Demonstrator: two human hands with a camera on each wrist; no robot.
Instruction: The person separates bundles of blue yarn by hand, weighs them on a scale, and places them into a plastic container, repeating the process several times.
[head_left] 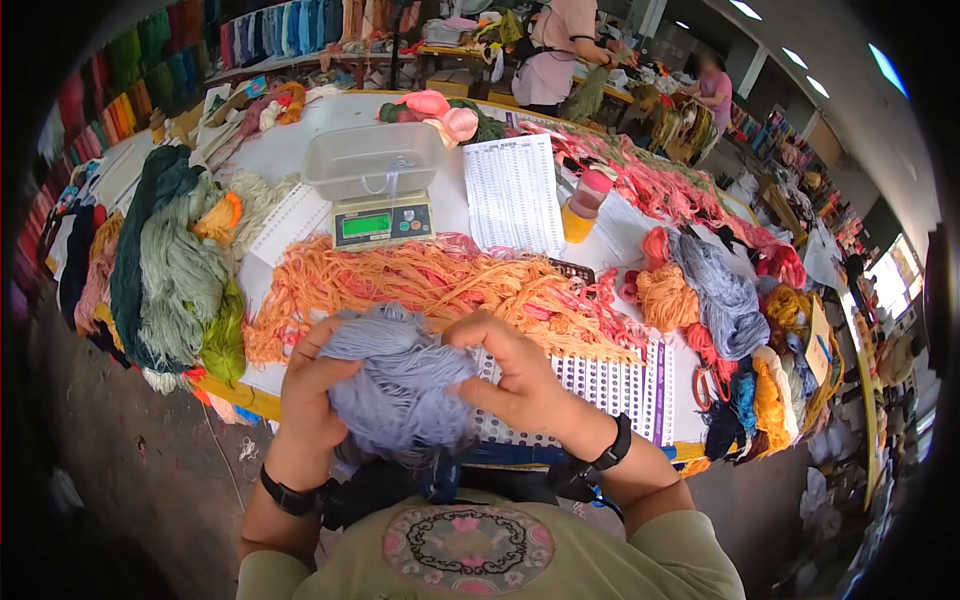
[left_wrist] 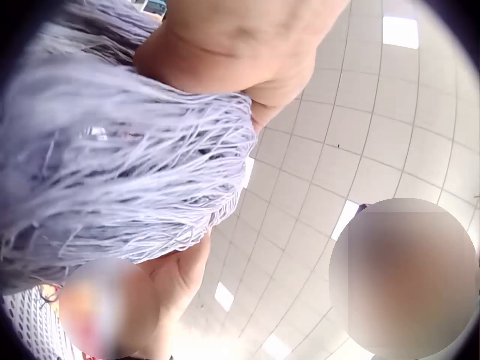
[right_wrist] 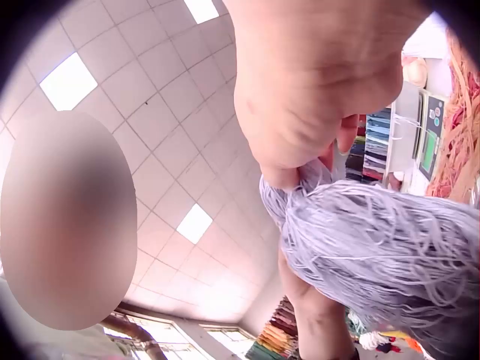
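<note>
Both hands hold a bundle of grey-blue yarn (head_left: 395, 380) in front of the body, over the table's near edge. My left hand (head_left: 315, 385) grips its left side, thumb on the near face. At its right side, my right hand (head_left: 515, 385) pinches strands between thumb and curled fingers. Seen from the left wrist, the yarn (left_wrist: 135, 165) spreads in loose loops below the left hand (left_wrist: 232, 45). In the right wrist view, strands gather into the fingers of the right hand (right_wrist: 315, 82), and the bundle (right_wrist: 375, 240) hangs beside it.
Orange yarn (head_left: 430, 290) lies across the table behind the hands. Beyond it stands a digital scale (head_left: 383, 222) with a clear plastic tub (head_left: 372, 160). A printed sheet (head_left: 514, 195) and a red-and-yellow jar (head_left: 586, 205) are beside it. Skeins (head_left: 180, 270) hang over the left edge.
</note>
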